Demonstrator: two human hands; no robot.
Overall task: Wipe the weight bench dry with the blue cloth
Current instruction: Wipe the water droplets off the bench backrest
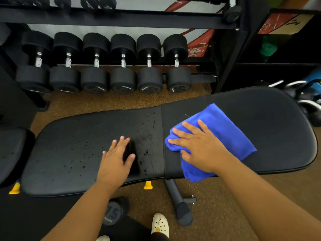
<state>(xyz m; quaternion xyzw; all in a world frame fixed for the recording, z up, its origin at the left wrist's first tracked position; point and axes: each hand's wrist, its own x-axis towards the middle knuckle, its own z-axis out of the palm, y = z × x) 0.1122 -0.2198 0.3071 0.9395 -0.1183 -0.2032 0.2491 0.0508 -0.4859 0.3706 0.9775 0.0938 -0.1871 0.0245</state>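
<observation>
A black padded weight bench [78,136] runs left to right across the view. Its left pad carries many water droplets, thickest near the seam in the middle. A folded blue cloth [220,126] lies on the right pad beside that seam. My right hand [198,145] presses flat on the cloth's near-left part, with the fingers spread and the thumb tucked against bunched fabric. My left hand [116,159] rests palm-down on the wet left pad, fingers apart and holding nothing.
A rack of black dumbbells [121,65] stands just behind the bench. The bench's leg and foot [180,206] stick out below its front edge, beside a dumbbell [112,214] on the brown floor and my white shoe [159,225]. Shelving with gear fills the right.
</observation>
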